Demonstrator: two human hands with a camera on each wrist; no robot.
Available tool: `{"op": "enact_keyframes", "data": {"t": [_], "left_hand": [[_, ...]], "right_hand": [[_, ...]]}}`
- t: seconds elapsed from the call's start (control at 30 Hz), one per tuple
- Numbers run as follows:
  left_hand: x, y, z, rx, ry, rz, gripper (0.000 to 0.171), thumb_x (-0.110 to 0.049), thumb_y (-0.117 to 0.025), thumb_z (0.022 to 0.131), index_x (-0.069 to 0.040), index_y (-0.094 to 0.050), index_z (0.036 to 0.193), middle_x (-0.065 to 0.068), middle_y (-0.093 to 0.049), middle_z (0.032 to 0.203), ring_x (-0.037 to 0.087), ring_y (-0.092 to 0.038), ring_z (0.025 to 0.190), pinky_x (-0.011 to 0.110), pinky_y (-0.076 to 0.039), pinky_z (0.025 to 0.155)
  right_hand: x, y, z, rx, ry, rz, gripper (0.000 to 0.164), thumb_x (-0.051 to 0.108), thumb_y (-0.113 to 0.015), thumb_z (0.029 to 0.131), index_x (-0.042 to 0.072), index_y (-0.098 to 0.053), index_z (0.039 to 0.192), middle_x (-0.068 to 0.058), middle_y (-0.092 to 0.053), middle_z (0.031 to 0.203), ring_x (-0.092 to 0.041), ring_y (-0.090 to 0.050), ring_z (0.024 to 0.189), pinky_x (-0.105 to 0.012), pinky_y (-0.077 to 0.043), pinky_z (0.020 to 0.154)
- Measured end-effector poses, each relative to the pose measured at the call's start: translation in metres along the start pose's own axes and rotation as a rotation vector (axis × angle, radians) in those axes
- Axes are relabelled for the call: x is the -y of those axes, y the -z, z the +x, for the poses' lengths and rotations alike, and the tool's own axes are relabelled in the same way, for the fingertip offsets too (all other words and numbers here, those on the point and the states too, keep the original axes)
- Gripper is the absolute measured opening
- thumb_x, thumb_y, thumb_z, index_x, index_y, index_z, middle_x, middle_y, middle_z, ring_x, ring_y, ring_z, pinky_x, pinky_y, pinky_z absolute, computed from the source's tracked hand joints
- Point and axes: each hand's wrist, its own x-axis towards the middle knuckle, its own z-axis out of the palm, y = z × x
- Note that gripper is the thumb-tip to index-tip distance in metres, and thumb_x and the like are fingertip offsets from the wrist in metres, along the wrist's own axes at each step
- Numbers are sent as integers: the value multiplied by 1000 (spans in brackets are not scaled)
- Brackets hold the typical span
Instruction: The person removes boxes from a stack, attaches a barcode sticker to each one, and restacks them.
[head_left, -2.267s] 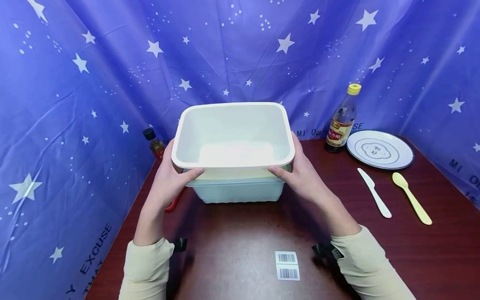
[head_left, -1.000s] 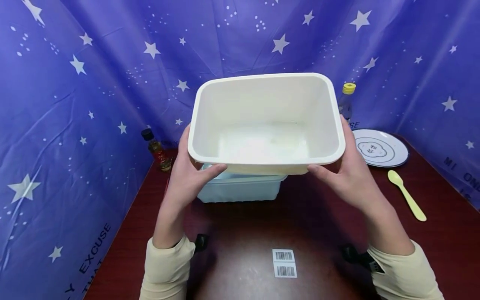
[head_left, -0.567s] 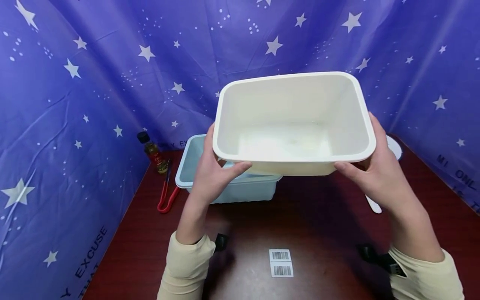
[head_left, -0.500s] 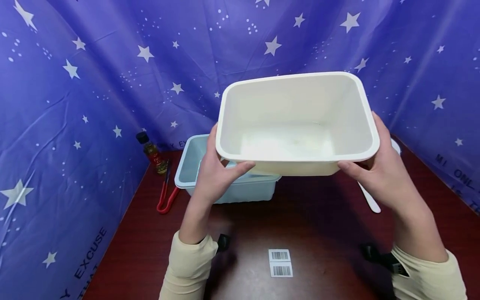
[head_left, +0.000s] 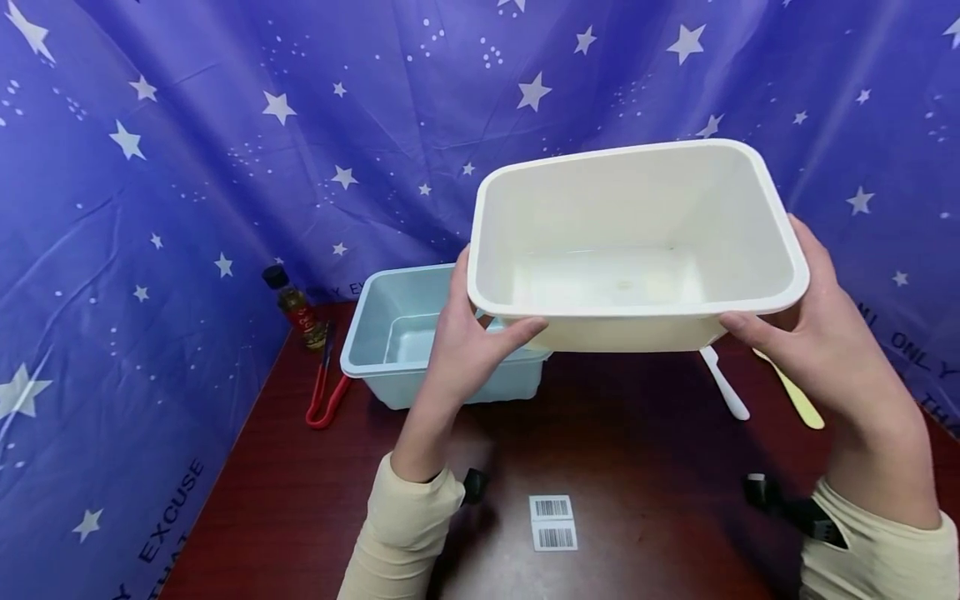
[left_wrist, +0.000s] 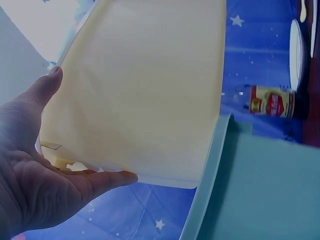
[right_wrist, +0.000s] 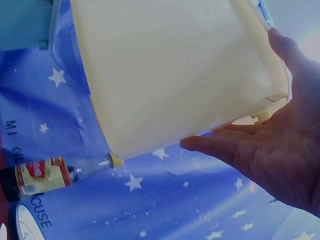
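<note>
A cream-white rectangular plastic basin (head_left: 637,208) is held up in the air, its inside tipped toward me and bare. My left hand (head_left: 467,346) grips its left end, thumb on the front wall below the rim and fingers behind. At the other end my right hand (head_left: 836,342) holds it the same way. Both wrist views show the basin's underside (left_wrist: 140,90), with fingers along one wall. Standing on the table to the left is a light blue plastic basin (head_left: 390,354), partly covered by my left hand and the white basin.
Left of the blue basin are red-handled tongs (head_left: 324,400) and a small black-capped bottle (head_left: 300,312). A white knife (head_left: 726,387) and yellow spoon (head_left: 798,400) lie right. A barcode sticker (head_left: 553,523) is in front. A yellow-capped bottle (right_wrist: 45,176) and plate (right_wrist: 27,225) stand behind.
Both hands have lifted the white basin off the blue one and carried it up and to the right. The blue basin stays behind, its inside now showing.
</note>
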Motion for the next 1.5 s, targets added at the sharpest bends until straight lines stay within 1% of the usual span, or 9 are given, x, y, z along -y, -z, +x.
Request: {"op": "enact_keyframes", "data": {"t": [0.13, 0.3, 0.5, 0.63, 0.83, 1.07, 1.27, 1.43, 1.5], "left_hand": [[7, -10, 3, -9, -10, 16, 104, -15, -91, 74, -28, -30, 157, -2, -56, 134, 30, -54, 122, 47, -49, 97], [7, -24, 6, 3, -9, -10, 102, -19, -92, 74, -36, -32, 155, -7, -57, 131, 22, -56, 119, 43, -51, 96], [9, -36, 9, 14, -14, -26, 103, -19, -92, 74, -30, -30, 156, -5, -56, 132, 20, -56, 118, 45, -50, 98], [11, -42, 10, 21, -3, -46, 103, -19, -92, 74, -29, -30, 156, -5, -55, 133, 19, -56, 119, 45, -50, 99], [15, -48, 9, 34, 44, -79, 102, -18, -91, 75, -25, -30, 157, -3, -55, 135, 19, -54, 121, 42, -49, 99], [27, -40, 7, 34, 73, -5, 97, -23, -88, 79, -26, -29, 156, -2, -55, 134, 15, -53, 123, 41, -48, 100], [36, -24, 4, 34, 92, 20, 93, -30, -86, 82, -32, -29, 155, -4, -55, 134, 18, -51, 129, 48, -46, 102], [46, -13, 3, 58, 122, 13, 97, -38, -80, 87, -24, -20, 161, 1, -48, 144, 25, -44, 139, 51, -43, 105], [50, -9, 3, 64, 137, 11, 97, -39, -79, 88, -23, -18, 162, 2, -47, 146, 23, -43, 140, 48, -44, 106]], "right_hand": [[0, 11, 0, 8, 15, 28, 91, -28, -63, 76, 3, -31, 155, -21, -49, 127, -26, -59, 102, -20, -55, 75], [4, 27, -3, -10, 22, -32, 87, -27, -65, 74, 0, -36, 152, -19, -54, 118, -23, -60, 92, -19, -54, 67], [8, 37, -12, -66, -9, -52, 89, -28, -63, 75, 2, -35, 154, -18, -55, 120, -18, -64, 91, -18, -55, 67], [7, 42, -13, -62, 17, -24, 87, -28, -64, 74, -1, -35, 152, -18, -56, 119, -20, -64, 94, -17, -55, 72], [6, 49, -14, -62, -17, -97, 84, -27, -64, 75, -1, -38, 150, -17, -58, 116, -17, -65, 92, -16, -54, 73], [0, 44, -8, -14, -121, -233, 81, -21, -65, 82, 8, -37, 153, -15, -56, 116, -17, -62, 90, -21, -54, 63], [-14, 31, 2, 33, -122, -167, 82, -20, -64, 84, 8, -34, 155, -19, -52, 125, -23, -57, 103, -18, -53, 76], [-23, 23, 4, 37, -151, -240, 81, -15, -65, 87, 12, -33, 156, -17, -50, 129, -23, -54, 107, -17, -52, 78], [-27, 21, 4, 33, -176, -252, 81, -12, -66, 88, 15, -32, 156, -16, -50, 130, -23, -54, 108, -18, -52, 78]]}}
